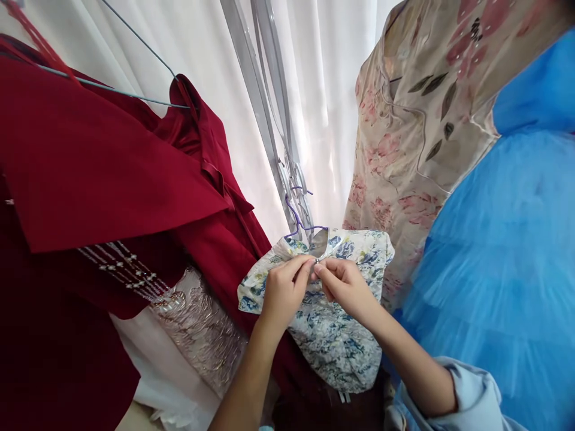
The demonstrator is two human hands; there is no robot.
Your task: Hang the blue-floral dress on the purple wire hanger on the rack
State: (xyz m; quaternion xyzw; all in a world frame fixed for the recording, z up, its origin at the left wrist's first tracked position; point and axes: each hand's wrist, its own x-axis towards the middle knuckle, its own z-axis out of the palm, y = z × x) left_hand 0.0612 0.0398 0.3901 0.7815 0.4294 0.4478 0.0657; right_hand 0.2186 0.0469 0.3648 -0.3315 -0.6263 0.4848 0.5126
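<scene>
A white blouse (341,347) with a blue, green and yellow flower print hangs in front of me on a purple hanger (296,224). At the front of its neckline my left hand (287,284) and my right hand (345,284) meet, fingertips almost touching. Both pinch at the collar edge, thumbs against bent forefingers. Between the fingertips shows a tiny shiny piece (317,261), like a button or snap; its exact kind is too small to tell. My fingers hide part of the neckline.
Dark red garments (108,155) hang close on the left, above a beaded, shimmering fabric (197,329). A grey metal stand (269,90) carries the hanger before white curtains (323,90). Right are a beige floral garment (381,155) and a blue tulle dress (498,257).
</scene>
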